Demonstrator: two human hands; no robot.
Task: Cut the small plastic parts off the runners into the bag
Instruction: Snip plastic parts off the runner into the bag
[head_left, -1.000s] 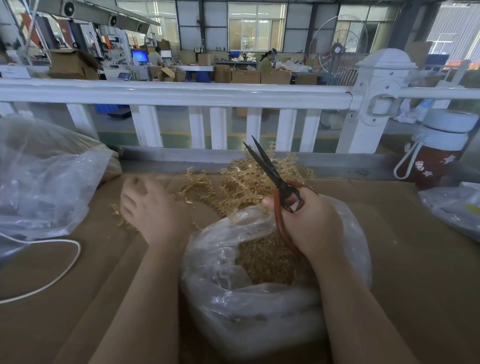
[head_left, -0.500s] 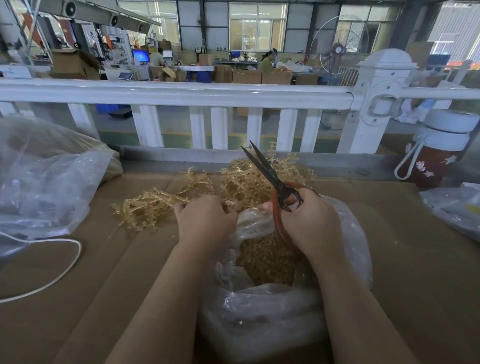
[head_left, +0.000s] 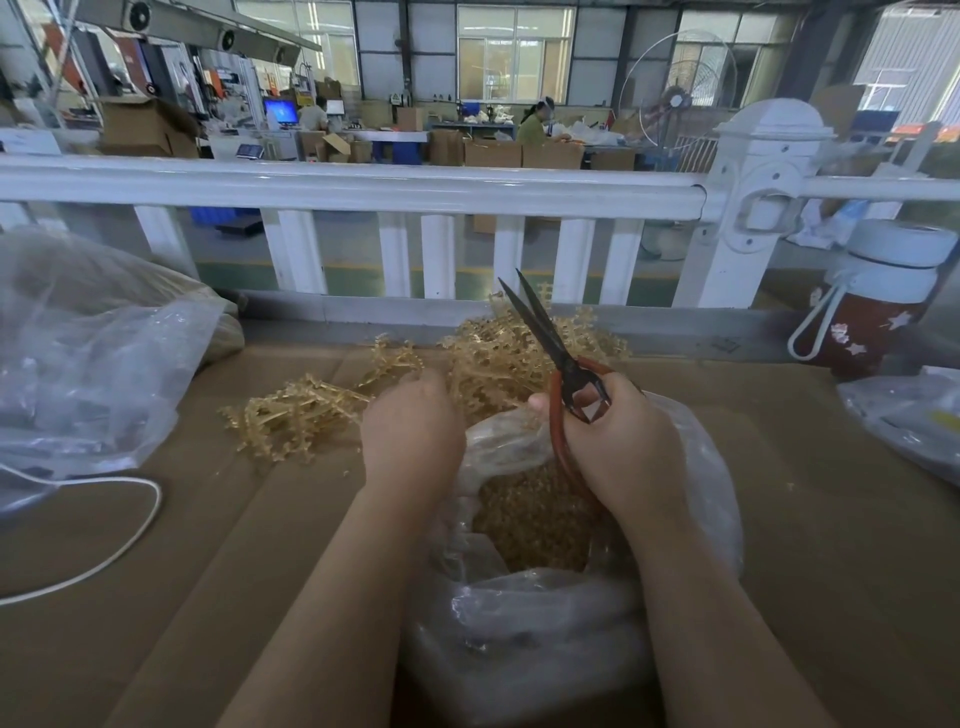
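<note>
With the right hand gripping the red-handled black scissors blades-up at centre frame, the left hand, fingers curled into the tangled amber plastic runners, could get nicked, or parts miss the clear plastic bag below.

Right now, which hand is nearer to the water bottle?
Right. The right hand holds scissors over the bag, toward the water bottle; the left hand is farther away.

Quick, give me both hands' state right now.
Left hand: fingers curled at the runner pile; whether it grips one cannot be told.
Right hand: grips the scissors, blades up and slightly parted.
</note>
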